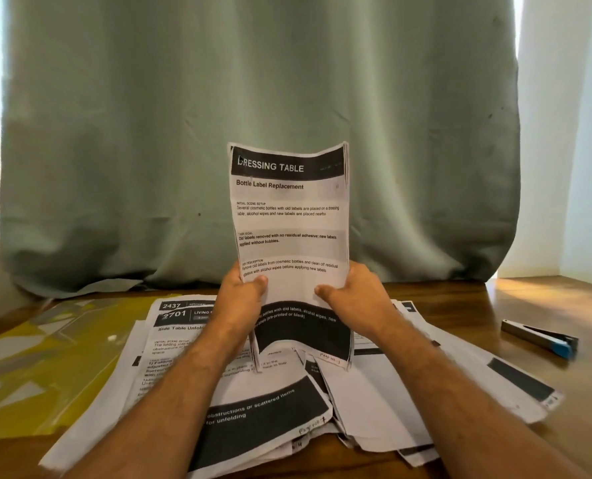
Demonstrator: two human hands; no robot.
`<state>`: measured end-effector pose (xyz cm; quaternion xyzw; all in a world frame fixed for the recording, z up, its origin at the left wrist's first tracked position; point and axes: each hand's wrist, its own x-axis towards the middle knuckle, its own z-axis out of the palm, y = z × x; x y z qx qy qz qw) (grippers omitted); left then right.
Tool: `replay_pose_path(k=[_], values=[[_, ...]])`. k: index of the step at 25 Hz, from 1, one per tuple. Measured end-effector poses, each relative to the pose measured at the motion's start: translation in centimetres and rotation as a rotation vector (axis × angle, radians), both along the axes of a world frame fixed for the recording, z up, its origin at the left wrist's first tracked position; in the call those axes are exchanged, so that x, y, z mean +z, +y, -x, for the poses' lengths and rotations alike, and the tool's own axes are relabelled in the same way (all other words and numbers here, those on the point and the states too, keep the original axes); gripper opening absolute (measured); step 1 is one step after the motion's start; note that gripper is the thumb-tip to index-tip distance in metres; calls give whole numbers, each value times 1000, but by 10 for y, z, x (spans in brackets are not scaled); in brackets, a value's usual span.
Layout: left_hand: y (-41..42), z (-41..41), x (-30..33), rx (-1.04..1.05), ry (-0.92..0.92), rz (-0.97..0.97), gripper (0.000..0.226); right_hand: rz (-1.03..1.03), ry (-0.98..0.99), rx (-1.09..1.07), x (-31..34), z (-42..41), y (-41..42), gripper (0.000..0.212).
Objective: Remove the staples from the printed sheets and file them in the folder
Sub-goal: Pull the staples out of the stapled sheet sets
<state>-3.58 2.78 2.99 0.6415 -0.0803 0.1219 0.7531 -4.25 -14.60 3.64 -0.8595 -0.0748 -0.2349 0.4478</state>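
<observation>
- Where both hands meet, centre: printed packet (289, 216) headed "DRESSING TABLE / Bottle Label Replacement", upright, left hand (241, 293) and right hand (351, 292) pinching its edges.
- Loose sheets (260, 409), 6 o'clock: "2437", "2701".
- Yellow folder (28, 371), 8 o'clock.
- Staple remover (543, 338), 3 o'clock.

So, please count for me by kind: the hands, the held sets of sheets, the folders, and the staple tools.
Hands: 2, left hand and right hand
Held set of sheets: 1
Yellow folder: 1
Staple tool: 1
Total: 5
</observation>
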Motion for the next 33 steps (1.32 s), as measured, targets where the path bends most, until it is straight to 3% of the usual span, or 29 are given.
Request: replay_pose_path(k=[5,10,13,16,19,22,27,33], values=[[9,-2,12,-89,42,127,50,-138,-88,26,7,1,-5,31],[24,-6,10,-382,241,209,61,-243,-203,0,12,-1,-28,23],[27,-4,5,-516,310,126,68,-380,-76,-15,7,-10,-40,15],[27,-1,0,-582,344,65,62,-596,66,6,2,-15,-45,21],[26,-4,-2,-512,391,58,38,-628,138,-32,4,-8,-43,29],[28,-14,-7,-364,419,44,30,-684,302,-49,-1,-13,-50,34],[28,-23,-10,-123,396,43,19,-407,568,52,-12,-11,-51,23],[31,-35,-15,113,289,-193,34,-320,716,190,-17,-14,-52,30]])
